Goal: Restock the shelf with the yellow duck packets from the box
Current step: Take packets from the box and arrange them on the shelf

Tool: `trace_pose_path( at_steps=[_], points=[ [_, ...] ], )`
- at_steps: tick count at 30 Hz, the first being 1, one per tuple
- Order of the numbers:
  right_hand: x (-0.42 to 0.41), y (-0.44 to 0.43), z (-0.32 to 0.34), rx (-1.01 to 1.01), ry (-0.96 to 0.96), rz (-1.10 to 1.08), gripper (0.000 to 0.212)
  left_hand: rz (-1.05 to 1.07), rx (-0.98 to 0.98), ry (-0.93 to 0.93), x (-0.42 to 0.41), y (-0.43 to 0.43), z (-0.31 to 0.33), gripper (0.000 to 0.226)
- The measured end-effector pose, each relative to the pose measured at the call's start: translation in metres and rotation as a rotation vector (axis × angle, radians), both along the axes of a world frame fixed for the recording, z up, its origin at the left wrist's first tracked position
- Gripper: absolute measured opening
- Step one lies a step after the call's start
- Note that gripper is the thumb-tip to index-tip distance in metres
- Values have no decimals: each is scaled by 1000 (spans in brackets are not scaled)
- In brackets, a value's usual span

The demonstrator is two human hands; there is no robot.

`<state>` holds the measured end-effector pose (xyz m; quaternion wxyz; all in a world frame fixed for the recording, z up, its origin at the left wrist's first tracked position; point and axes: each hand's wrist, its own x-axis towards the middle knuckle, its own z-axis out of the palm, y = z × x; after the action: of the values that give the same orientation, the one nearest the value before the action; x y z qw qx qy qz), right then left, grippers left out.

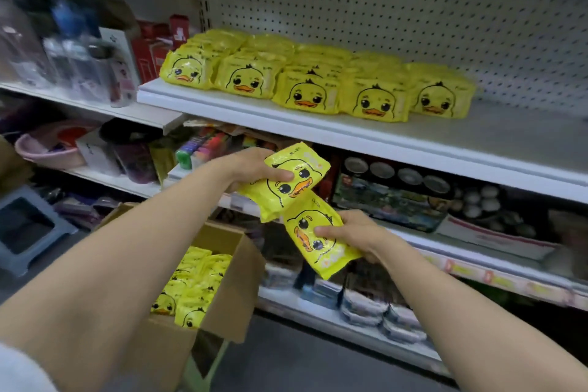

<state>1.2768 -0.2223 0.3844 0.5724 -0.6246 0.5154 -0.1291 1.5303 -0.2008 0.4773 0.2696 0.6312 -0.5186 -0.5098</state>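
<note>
1. Head view: the left hand [254, 169] grips a glossy, crinkled yellow duck packet [286, 181], its long axis tilted up to the right, duck face turned sideways.
2. The right hand [353, 232] grasps a second packet [318, 242] just below, touching the first and slanting down to the right.
3. The white shelf [461, 137], backed by pegboard [381, 19], carries rows of stocked packets [305, 86] standing upright.
4. The open cardboard box [235, 280] holds more boxed packets [191, 289].
</note>
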Motion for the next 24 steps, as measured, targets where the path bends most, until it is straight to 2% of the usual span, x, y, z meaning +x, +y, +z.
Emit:
trace_pose_path(
  at_steps=[3,8,13,16,19,22,24],
  points=[
    [-58,-5,27,-10,-55,-33,23,-42,-34,48,-58,-21,24,49],
    [-139,-22,68,-82,-32,-41,21,-75,-81,98,-132,-48,62,33],
    [-185,-49,96,-133,-39,-104,34,-124,-192,-60,-173,-88,98,35],
    [-205,-62,112,-141,-61,-151,30,-146,-271,-153,-193,-118,115,34],
    [-226,-84,130,-199,0,-180,35,-125,-330,-205,-211,-156,130,47],
    [-251,-106,152,-264,51,-245,39,-137,-346,-253,-232,-192,146,31],
    [-267,-118,166,-282,50,-303,41,-214,-409,-366,-243,-219,154,46]
  ],
)
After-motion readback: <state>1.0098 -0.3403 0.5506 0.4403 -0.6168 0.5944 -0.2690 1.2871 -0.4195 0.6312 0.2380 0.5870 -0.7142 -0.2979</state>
